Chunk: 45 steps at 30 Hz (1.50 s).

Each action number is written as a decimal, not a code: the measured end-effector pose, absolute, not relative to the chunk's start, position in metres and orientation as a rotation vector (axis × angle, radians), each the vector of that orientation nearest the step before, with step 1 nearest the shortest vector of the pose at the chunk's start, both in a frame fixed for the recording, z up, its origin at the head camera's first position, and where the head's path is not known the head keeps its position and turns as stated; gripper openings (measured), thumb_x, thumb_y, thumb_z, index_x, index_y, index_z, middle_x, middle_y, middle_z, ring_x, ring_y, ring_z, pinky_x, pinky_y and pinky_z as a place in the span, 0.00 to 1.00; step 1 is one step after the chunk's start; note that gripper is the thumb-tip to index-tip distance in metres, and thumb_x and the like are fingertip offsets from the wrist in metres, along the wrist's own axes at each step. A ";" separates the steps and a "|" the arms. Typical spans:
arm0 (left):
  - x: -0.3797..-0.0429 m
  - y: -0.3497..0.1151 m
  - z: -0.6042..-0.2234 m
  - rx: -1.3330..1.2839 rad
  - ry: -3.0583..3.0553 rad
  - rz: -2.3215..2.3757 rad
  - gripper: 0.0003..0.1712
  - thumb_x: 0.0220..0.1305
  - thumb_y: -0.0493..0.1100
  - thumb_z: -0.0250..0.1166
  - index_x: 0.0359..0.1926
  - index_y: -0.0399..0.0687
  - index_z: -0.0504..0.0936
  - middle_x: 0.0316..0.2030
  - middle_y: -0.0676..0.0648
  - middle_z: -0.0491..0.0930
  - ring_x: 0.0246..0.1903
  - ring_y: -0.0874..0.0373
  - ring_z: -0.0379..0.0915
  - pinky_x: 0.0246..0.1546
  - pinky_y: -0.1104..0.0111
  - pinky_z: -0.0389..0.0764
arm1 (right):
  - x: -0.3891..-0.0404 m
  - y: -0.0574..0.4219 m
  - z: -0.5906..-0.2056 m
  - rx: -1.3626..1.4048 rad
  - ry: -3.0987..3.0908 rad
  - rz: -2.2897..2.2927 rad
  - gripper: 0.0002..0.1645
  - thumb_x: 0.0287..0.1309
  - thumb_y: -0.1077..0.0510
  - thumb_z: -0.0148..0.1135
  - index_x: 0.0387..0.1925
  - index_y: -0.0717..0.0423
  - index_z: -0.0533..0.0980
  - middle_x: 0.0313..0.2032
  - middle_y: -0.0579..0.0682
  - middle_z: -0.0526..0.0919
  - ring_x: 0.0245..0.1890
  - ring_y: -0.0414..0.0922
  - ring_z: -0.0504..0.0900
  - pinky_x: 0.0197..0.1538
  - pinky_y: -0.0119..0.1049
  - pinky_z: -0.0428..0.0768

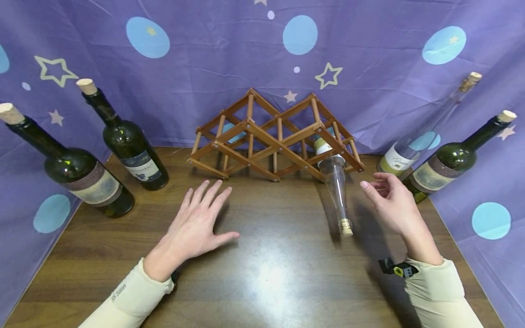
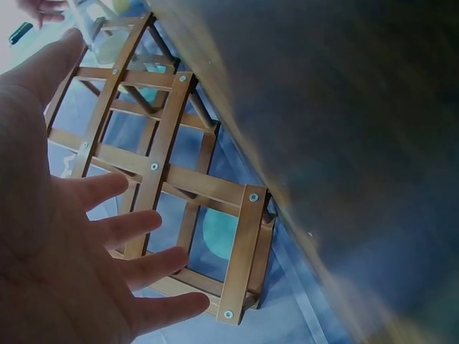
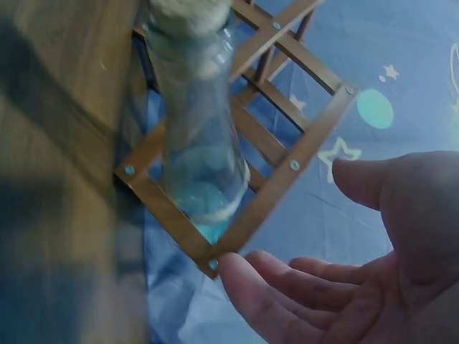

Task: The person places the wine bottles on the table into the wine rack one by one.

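Between our hands, a clear bottle (image 1: 335, 182) lies in the rack (image 1: 280, 148).
We hold nothing: our right hand (image 1: 393, 200), fingers loosely bent and released, hangs just beside the bottle, its thumb tip nearest the glass yet apart. Our left hand (image 1: 198, 222), fingers spread, is well apart from the bottle, before the rack's left half. The neck points toward us.

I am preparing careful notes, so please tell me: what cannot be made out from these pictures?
Head: any wording on the clear glass bottle, covered partly by the brown wooden lattice rack.
Right wrist: top of the pale cylindrical cork, cut off by the upper edge.
Left wrist: grain of the brown wooden tabletop, mostly blurred.
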<state>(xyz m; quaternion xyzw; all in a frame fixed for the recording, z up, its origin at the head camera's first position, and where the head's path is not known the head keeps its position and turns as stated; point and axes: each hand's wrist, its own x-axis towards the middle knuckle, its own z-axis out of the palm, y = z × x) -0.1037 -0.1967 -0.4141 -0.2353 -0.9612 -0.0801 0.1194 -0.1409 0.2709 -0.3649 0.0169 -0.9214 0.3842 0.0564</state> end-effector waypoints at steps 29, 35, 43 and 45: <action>-0.106 -0.183 -0.405 -0.701 -2.769 -0.288 0.67 0.52 0.82 0.70 0.83 0.51 0.60 0.82 0.41 0.55 0.79 0.34 0.50 0.73 0.33 0.57 | -0.162 0.336 -0.361 -0.300 -2.135 0.698 0.42 0.64 0.50 0.71 0.72 0.61 0.63 0.68 0.64 0.65 0.70 0.61 0.59 0.75 0.44 0.55; -0.106 -0.180 -0.403 -0.704 -2.760 -0.293 0.67 0.54 0.82 0.69 0.84 0.52 0.58 0.82 0.42 0.55 0.79 0.35 0.49 0.74 0.35 0.56 | -0.171 0.349 -0.368 -0.380 -2.065 0.680 0.47 0.63 0.49 0.71 0.76 0.56 0.58 0.72 0.57 0.61 0.73 0.53 0.56 0.77 0.38 0.51; -0.108 -0.178 -0.401 -0.717 -2.726 -0.320 0.66 0.53 0.81 0.70 0.82 0.50 0.61 0.81 0.42 0.56 0.79 0.36 0.51 0.74 0.36 0.57 | -0.182 0.364 -0.377 -0.532 -2.098 0.748 0.51 0.62 0.47 0.71 0.77 0.57 0.55 0.73 0.58 0.59 0.75 0.54 0.55 0.78 0.36 0.51; -0.108 -0.176 -0.401 -0.727 -2.721 -0.328 0.66 0.54 0.81 0.70 0.83 0.50 0.60 0.81 0.42 0.57 0.78 0.36 0.52 0.74 0.36 0.58 | -0.185 0.368 -0.380 -0.561 -2.107 0.775 0.52 0.61 0.47 0.72 0.77 0.57 0.55 0.72 0.59 0.59 0.75 0.55 0.56 0.78 0.36 0.52</action>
